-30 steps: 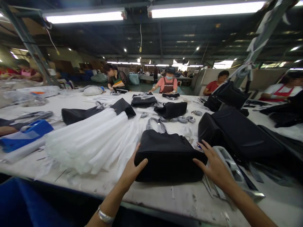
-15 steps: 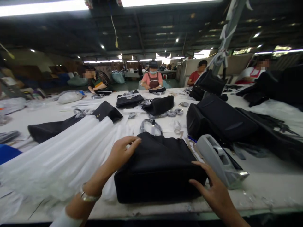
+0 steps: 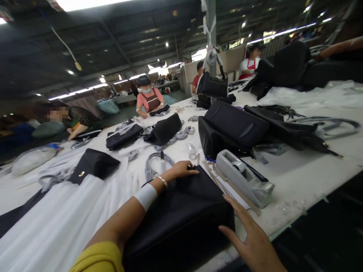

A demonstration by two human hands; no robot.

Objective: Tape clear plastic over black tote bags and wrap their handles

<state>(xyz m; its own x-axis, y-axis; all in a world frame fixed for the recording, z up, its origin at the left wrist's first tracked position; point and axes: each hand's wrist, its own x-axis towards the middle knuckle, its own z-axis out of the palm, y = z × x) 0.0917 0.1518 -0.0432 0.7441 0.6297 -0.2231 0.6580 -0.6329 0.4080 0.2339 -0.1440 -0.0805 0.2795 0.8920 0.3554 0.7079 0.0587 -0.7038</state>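
Observation:
A black handbag (image 3: 181, 215) lies on its side in front of me, its flat base facing me. Its grey-wrapped handle (image 3: 159, 162) loops out beyond the far edge. My left hand (image 3: 183, 170) reaches across the bag, fingers bent together at the far right corner of its opening, by a small dark fitting. The exact grip there is partly hidden. My right hand (image 3: 248, 232) holds the near right corner, fingers on the upper side and thumb against the base.
A grey tape dispenser (image 3: 242, 175) stands right of the bag, beside cardboard strips (image 3: 224, 183). White foam sheets (image 3: 70, 219) lie left. More black bags (image 3: 232, 124) and wrapped handles cover the table (image 3: 306, 181). Co-workers (image 3: 149, 98) sit across it. Another person's arm (image 3: 343, 47) is at far right.
My left hand has moved right across the bag to its far right corner. My right hand stays on the near corner. The view has turned right and tilted.

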